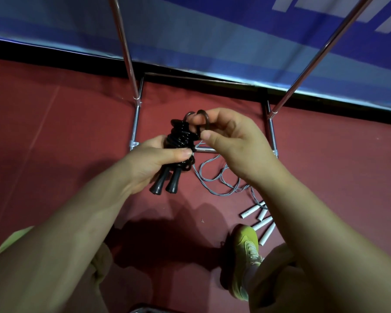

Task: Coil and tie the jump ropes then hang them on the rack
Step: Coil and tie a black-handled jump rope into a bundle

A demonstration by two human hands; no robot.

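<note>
A black jump rope is wound into a tight bundle, its two black handles pointing down side by side. My left hand grips the bundle from the left, thumb pressed across the coils. My right hand pinches a loop of the black rope at the bundle's top right. The metal rack stands just behind, its base frame on the red floor and two chrome poles rising up. Grey jump ropes lie loose on the floor under my right hand, with several white handles beside them.
A blue banner with a black bottom edge runs along the wall behind the rack. My yellow-green shoe stands on the red floor next to the white handles. A dark object's edge shows at the bottom of the view.
</note>
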